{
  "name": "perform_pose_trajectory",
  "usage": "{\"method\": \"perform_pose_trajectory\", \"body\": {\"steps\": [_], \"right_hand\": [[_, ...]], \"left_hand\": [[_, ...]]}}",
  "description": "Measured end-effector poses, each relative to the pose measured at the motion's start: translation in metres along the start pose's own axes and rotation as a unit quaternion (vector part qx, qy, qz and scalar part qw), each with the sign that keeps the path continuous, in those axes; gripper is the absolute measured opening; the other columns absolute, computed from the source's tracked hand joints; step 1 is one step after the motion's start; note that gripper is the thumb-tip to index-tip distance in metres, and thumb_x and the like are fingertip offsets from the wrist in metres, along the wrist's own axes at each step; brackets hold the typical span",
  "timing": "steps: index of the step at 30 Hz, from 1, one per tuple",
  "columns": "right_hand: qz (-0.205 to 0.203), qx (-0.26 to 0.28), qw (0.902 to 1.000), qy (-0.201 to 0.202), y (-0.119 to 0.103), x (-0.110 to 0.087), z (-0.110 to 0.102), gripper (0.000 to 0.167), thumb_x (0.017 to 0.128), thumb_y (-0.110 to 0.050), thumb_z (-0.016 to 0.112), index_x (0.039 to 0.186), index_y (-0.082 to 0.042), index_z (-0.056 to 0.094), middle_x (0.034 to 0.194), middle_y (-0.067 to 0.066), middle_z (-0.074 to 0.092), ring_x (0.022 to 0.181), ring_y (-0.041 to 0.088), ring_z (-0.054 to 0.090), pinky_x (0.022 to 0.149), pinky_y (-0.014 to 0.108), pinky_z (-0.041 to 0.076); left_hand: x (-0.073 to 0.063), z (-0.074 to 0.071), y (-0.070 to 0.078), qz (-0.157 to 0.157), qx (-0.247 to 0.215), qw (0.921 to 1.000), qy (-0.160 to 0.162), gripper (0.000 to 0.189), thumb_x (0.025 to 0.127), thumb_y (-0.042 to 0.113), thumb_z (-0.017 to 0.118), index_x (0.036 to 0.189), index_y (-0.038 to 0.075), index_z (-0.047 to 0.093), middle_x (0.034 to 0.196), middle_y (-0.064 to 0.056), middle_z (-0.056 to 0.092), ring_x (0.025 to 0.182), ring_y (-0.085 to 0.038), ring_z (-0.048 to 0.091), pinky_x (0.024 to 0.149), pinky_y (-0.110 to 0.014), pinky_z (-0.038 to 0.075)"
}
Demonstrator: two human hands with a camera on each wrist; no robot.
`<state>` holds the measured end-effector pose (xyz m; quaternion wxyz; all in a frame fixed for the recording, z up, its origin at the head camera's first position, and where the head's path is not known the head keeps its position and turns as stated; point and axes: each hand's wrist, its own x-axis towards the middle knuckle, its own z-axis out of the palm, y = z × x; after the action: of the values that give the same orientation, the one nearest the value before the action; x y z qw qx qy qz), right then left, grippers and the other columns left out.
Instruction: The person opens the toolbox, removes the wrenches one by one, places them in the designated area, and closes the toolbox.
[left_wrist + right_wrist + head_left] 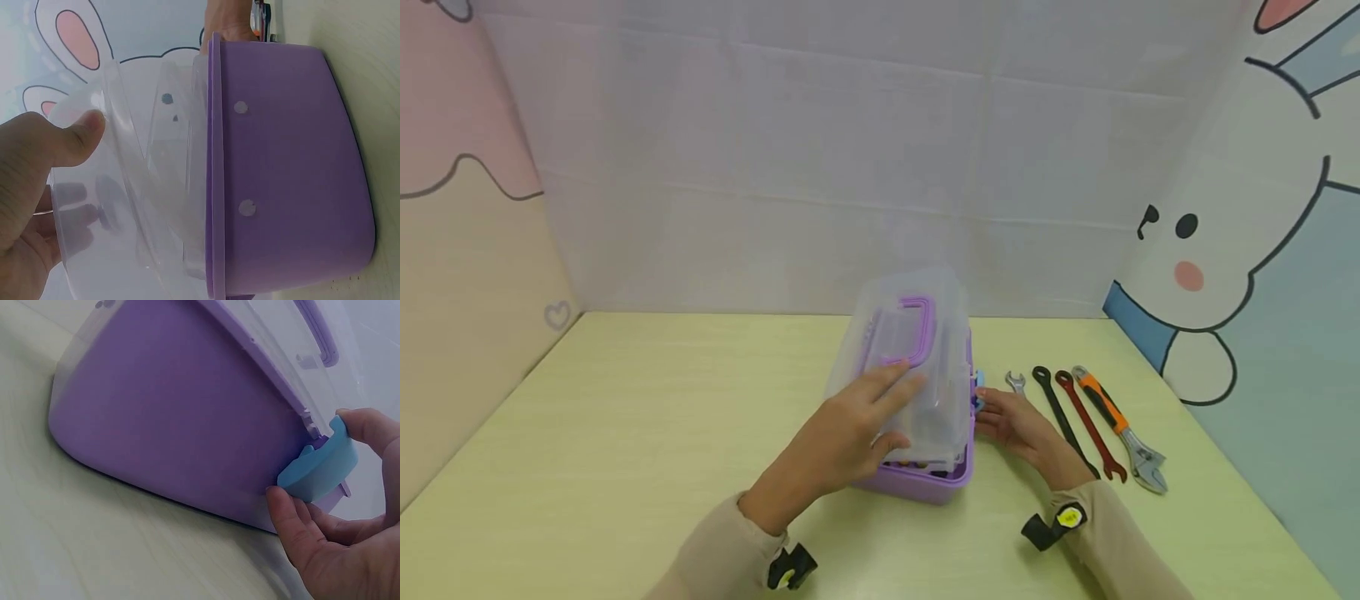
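Note:
A purple plastic toolbox (917, 483) with a clear lid (951, 375) stands in front of me on the table. My left hand (853, 425) rests on the lid beside the purple handle (927, 333), its fingers fairly straight. In the left wrist view the left thumb (90, 128) lies against the lid's end, with other fingers showing through the clear plastic. At the box's right side, my right hand (1015, 425) pinches a light blue latch (322, 465) between thumb and fingertips. Small dark and yellow items show under the lid's near edge.
Right of the box lie a small silver wrench (1015, 382), a black wrench (1058, 408), a red wrench (1090, 425) and an adjustable wrench (1123, 429) with an orange and black handle. A white sheet (775, 167) backs the table, and printed panels stand at both sides.

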<state>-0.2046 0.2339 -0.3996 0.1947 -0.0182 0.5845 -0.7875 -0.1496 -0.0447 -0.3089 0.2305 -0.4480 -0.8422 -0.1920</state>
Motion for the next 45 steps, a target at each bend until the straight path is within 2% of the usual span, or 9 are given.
{"method": "perform_pose_trajectory", "body": {"steps": [8,19,22,25,28,30,36,42,45], "right_hand": [[-0.018,-0.013,0.9998,-0.002,-0.005,0.0,-0.003,0.017,0.099,-0.014,0.046,0.098,-0.011,0.062,0.094,-0.001,0.071,0.089,0.011,0.068,0.082,0.025,0.057],[-0.023,-0.013,0.9996,-0.01,-0.001,0.0,0.0,0.02,0.1,-0.016,0.044,0.096,-0.014,0.064,0.092,-0.002,0.071,0.087,0.01,0.068,0.08,0.023,0.057],[-0.026,-0.019,0.9994,-0.009,0.0,0.0,0.001,0.018,0.1,-0.018,0.046,0.099,-0.012,0.063,0.091,-0.002,0.071,0.086,0.01,0.068,0.079,0.022,0.057],[-0.026,-0.029,0.9992,-0.009,0.001,-0.001,0.002,0.021,0.1,-0.02,0.046,0.107,-0.004,0.057,0.09,-0.003,0.07,0.085,0.008,0.067,0.079,0.021,0.057],[-0.025,-0.041,0.9988,0.002,0.002,-0.001,0.004,0.032,0.101,-0.022,0.045,0.117,0.006,0.045,0.088,-0.003,0.067,0.082,0.006,0.066,0.077,0.02,0.057],[-0.022,-0.05,0.9983,0.02,0.002,-0.002,0.005,0.036,0.101,-0.023,0.045,0.119,0.008,0.04,0.089,-0.004,0.065,0.081,0.006,0.065,0.076,0.02,0.057],[-0.018,-0.057,0.9963,0.063,0.002,-0.003,0.009,0.031,0.1,-0.025,0.049,0.111,0.003,0.044,0.088,-0.003,0.059,0.077,0.007,0.063,0.073,0.019,0.056],[-0.014,-0.107,0.991,0.079,-0.005,-0.007,0.013,0.055,0.101,-0.025,0.047,0.129,0.02,0.035,0.084,-0.004,0.064,0.077,0.005,0.064,0.074,0.019,0.056],[-0.018,-0.147,0.9849,0.089,-0.008,-0.009,0.018,0.058,0.1,-0.024,0.047,0.13,0.024,0.035,0.079,-0.005,0.067,0.075,0.004,0.065,0.073,0.018,0.056]], "left_hand": [[0.008,0.006,0.008,0.011,0.034,0.999,-0.026,0.066,0.074,0.018,0.08,0.133,0.009,0.052,0.135,-0.019,0.054,0.126,-0.034,0.052,0.104,-0.04,0.046],[0.006,0.018,0.01,0.047,0.091,0.9938,-0.044,0.064,0.075,0.025,0.08,0.132,0.011,0.055,0.133,-0.015,0.057,0.125,-0.029,0.053,0.108,-0.037,0.042],[0.006,0.021,0.012,0.054,0.113,0.9902,-0.063,0.063,0.076,0.028,0.079,0.133,0.012,0.055,0.133,-0.013,0.058,0.126,-0.027,0.053,0.108,-0.036,0.042],[0.005,0.024,0.014,0.057,0.134,0.9851,-0.091,0.061,0.079,0.03,0.077,0.134,0.014,0.055,0.134,-0.012,0.057,0.126,-0.025,0.053,0.109,-0.035,0.042],[0.005,0.025,0.016,0.055,0.142,0.9821,-0.111,0.06,0.081,0.031,0.075,0.134,0.014,0.055,0.135,-0.012,0.057,0.127,-0.025,0.052,0.11,-0.035,0.041],[0.004,0.025,0.017,0.05,0.138,0.9826,-0.114,0.06,0.08,0.031,0.075,0.134,0.014,0.055,0.135,-0.012,0.057,0.128,-0.025,0.052,0.11,-0.035,0.04],[0.004,0.025,0.018,0.043,0.13,0.9841,-0.113,0.06,0.079,0.031,0.076,0.134,0.015,0.056,0.135,-0.011,0.056,0.127,-0.025,0.052,0.111,-0.035,0.04],[0.004,0.027,0.019,0.045,0.132,0.9845,-0.106,0.059,0.08,0.031,0.075,0.134,0.015,0.056,0.135,-0.012,0.056,0.127,-0.026,0.052,0.11,-0.035,0.04],[0.004,0.026,0.019,0.045,0.136,0.9841,-0.105,0.059,0.08,0.031,0.076,0.134,0.015,0.056,0.135,-0.011,0.056,0.128,-0.025,0.051,0.111,-0.035,0.039]]}}
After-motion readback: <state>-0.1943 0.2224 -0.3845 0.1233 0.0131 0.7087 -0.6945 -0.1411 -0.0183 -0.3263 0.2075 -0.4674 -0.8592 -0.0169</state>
